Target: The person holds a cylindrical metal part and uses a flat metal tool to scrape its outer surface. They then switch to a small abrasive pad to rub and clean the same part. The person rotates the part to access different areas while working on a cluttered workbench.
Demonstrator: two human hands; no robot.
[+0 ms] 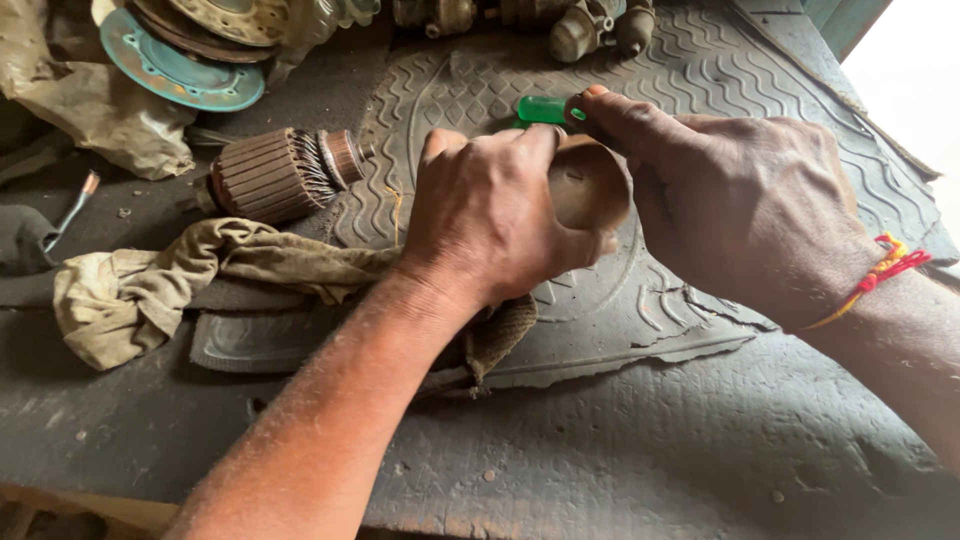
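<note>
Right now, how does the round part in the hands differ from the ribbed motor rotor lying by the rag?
The round part is smooth, brown and gripped by the left hand; the rotor is ribbed, shows copper windings and lies untouched on the mat. The right hand holds a green-handled tool against the round part only. Both look grimy.

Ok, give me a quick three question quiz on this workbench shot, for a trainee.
1. True or false: the left hand grips a round brownish metal part.
2. What colour is the handle of the tool in the right hand?
3. Which lies left of the hands: A) motor armature, B) hammer, C) glass jar?

Key
1. True.
2. Green.
3. A; it rests on the bench beside a crumpled rag, at the edge of the ribbed rubber mat.
</note>
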